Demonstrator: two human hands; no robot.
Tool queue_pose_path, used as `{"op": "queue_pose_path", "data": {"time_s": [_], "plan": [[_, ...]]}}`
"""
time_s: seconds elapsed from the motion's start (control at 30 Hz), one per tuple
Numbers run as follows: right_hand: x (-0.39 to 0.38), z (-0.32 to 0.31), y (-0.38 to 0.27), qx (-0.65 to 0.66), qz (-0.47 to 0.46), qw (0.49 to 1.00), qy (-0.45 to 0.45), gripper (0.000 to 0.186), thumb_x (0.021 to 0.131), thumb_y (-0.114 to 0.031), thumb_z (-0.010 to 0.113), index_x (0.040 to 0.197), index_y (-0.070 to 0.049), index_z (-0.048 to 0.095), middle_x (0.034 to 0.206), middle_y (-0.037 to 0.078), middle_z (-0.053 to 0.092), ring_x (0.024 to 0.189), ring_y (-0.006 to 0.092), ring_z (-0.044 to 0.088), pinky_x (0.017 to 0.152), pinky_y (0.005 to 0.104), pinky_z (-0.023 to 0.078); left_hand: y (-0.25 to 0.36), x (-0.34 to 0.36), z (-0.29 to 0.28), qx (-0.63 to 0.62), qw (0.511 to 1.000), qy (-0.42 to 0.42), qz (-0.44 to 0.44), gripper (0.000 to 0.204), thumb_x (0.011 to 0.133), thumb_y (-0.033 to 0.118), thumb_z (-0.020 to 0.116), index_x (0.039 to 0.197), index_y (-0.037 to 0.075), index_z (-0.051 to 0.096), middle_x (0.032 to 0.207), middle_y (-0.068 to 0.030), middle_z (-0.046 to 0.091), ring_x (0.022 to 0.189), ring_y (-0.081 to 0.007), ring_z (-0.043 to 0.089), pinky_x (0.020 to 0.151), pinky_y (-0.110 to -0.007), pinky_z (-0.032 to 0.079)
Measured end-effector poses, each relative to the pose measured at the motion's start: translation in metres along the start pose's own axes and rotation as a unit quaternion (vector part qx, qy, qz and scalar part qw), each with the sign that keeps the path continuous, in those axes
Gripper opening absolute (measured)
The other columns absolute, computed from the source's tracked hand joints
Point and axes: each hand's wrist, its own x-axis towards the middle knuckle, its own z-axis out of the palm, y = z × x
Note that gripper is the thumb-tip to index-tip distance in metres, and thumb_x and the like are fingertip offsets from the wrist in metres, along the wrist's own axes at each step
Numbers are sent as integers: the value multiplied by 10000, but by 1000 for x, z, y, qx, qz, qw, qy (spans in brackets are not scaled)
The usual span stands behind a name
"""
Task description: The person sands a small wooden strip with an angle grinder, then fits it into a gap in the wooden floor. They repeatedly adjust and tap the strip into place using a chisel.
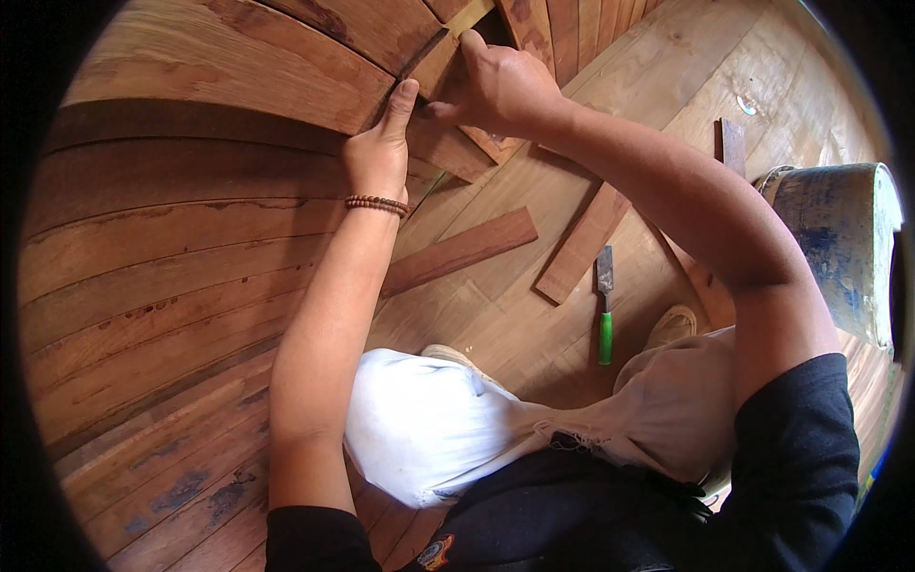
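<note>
My left hand [379, 153] grips the edge of a short wooden piece [434, 65] set among the curved wall's planks [229, 57], thumb raised against it and fingers hidden behind; a bead bracelet circles that wrist. My right hand [500, 91] holds the same piece from the right, index finger bent at its top beside a pale yellowish strip [470, 14], thumb lower near a dark gap. Just below both hands, more loose wood [457, 153] lies at the wall's foot.
Loose reddish strips [577, 243] lie on the plank floor [686, 86] between wall and knees. A green-handled chisel [604, 305] lies near my right foot. A paint-stained bucket [824, 253] stands at the right, beside another strip [732, 148].
</note>
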Motion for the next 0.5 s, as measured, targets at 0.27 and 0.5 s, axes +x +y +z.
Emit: {"op": "queue_pose_path", "data": {"time_s": [0.27,0.5], "plan": [[-2,-1,-1,7,2,1000,-11,785,813,-605,837,1173,26,540,1016,261,752,999,444,733,879,510,584,1,-1,-4,1,1000,-21,-3,931,833,532,910,1392,-147,603,1505,-183,591,1397,-230,514,1203,-360,358],[-5,3,2,1,-11,1000,-10,722,824,-529,829,1173,28,529,1059,266,728,1036,455,711,892,518,574,-3,-1,-13,-2,999,-44,-4,815,863,481,904,1343,-125,644,1430,-155,639,1334,-214,558,1167,-350,393]]}}
